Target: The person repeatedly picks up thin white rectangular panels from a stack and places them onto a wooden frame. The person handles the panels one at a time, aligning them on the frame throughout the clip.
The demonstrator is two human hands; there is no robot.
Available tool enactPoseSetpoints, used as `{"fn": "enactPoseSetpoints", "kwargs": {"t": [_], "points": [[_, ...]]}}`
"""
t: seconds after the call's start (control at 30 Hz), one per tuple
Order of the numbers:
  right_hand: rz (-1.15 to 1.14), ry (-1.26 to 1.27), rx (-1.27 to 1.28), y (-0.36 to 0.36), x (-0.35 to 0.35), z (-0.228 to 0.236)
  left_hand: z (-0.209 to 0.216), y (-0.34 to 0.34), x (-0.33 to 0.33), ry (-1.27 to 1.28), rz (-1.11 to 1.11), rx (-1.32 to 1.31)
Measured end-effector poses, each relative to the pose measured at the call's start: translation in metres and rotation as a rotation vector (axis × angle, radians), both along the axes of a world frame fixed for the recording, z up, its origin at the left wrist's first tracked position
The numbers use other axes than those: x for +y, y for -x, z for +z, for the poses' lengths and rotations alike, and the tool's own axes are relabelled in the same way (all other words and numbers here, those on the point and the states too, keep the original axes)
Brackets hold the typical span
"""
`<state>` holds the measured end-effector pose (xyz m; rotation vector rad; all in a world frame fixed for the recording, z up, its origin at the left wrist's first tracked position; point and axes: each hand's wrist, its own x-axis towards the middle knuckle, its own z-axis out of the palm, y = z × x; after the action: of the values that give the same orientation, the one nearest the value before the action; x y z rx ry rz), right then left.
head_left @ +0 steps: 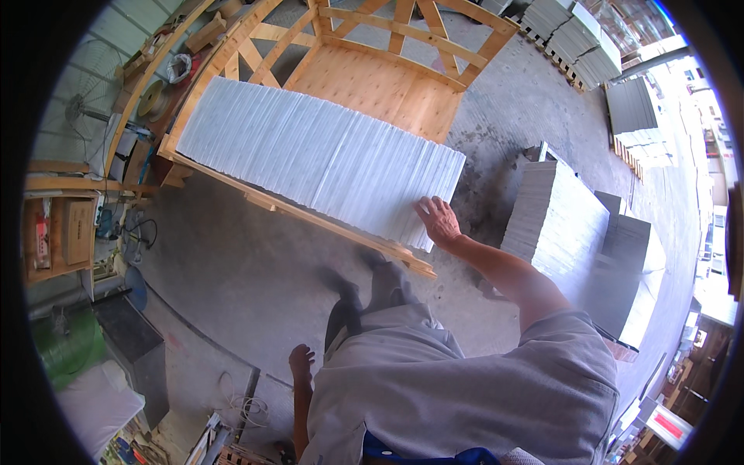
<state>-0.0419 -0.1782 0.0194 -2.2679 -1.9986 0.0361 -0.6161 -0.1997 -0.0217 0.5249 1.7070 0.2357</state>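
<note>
A long row of thin light-grey slabs [310, 151], standing on edge and packed side by side, fills the near part of a wooden crate. My right hand [442, 223] rests on the upper edges at the row's right end, fingers bent and a little apart; its thumb is hard to make out. No slab appears lifted or parted from the row. Away from the row, my left hand [301, 360] hangs low at my left side, fingers loosely curled and apart, with nothing visible in it.
Behind the row the crate's plywood panel [387, 81] and slatted sides rise. Its wooden base rail [333, 225] juts out before my legs. More slabs [554, 213] stand on the right, pallet stacks [570, 39] farther back. A cluttered workbench [147, 116] and a dark box [132, 349] are left.
</note>
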Motion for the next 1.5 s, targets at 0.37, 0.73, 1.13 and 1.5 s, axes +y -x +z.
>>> {"fn": "enactPoseSetpoints", "kwargs": {"t": [0.37,0.73,1.13,1.5], "points": [[0.050,-0.002,0.020,-0.003,0.008,0.002,-0.003,-0.010,-0.005,0.030,0.006,0.013],[0.164,0.061,0.024,-0.010,0.022,0.001,-0.002,-0.008,-0.004,0.012,-0.007,0.005],[0.059,-0.017,0.090,0.003,0.035,-0.002,-0.018,0.004,-0.013,-0.004,-0.036,-0.056],[0.020,0.047,0.025,0.008,0.041,-0.004,-0.006,-0.009,-0.007,-0.006,-0.001,0.015]]}}
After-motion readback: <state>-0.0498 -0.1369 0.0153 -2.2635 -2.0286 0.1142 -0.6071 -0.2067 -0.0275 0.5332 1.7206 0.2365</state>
